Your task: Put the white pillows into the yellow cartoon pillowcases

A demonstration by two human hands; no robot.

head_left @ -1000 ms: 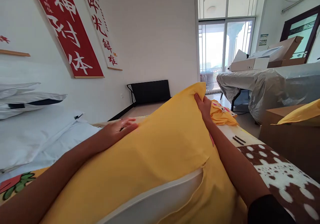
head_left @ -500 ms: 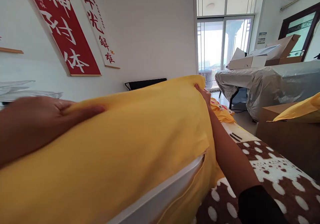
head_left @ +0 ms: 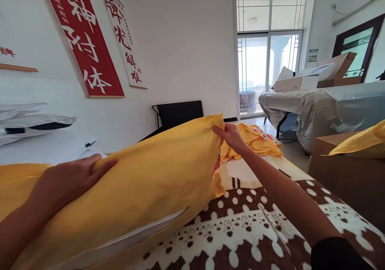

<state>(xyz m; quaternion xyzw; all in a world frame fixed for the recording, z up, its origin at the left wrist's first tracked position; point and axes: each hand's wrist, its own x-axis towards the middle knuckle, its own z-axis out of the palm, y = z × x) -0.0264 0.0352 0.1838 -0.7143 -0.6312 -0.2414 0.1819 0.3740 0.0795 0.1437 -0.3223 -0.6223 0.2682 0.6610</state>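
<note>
A stuffed yellow pillow (head_left: 144, 169) fills the lower left, tilted above the patterned blanket. Along its near side the pillowcase gapes, and a strip of the white inner pillow (head_left: 141, 230) shows through. My left hand (head_left: 73, 177) grips the upper edge, its thumb on the near face and its other fingers largely hidden behind. At the far right corner, my right hand (head_left: 230, 135) pinches the yellow cloth between thumb and fingers. Behind that hand, a crumpled yellow cloth (head_left: 255, 141) with a pink and white print lies on the blanket.
A brown and white blanket (head_left: 249, 222) covers the surface below. White plastic-wrapped packs (head_left: 36, 121) are stacked at left. Past the pillow stands a black chair (head_left: 180, 111). At right are a cardboard box (head_left: 337, 181) with yellow cloth on it and a plastic-covered table (head_left: 315, 101) holding open boxes.
The pillow has come down and to the left, exposing more blanket and the black chair. Its gap looks narrower. Both hands still hold it, and the view has tipped up slightly.
</note>
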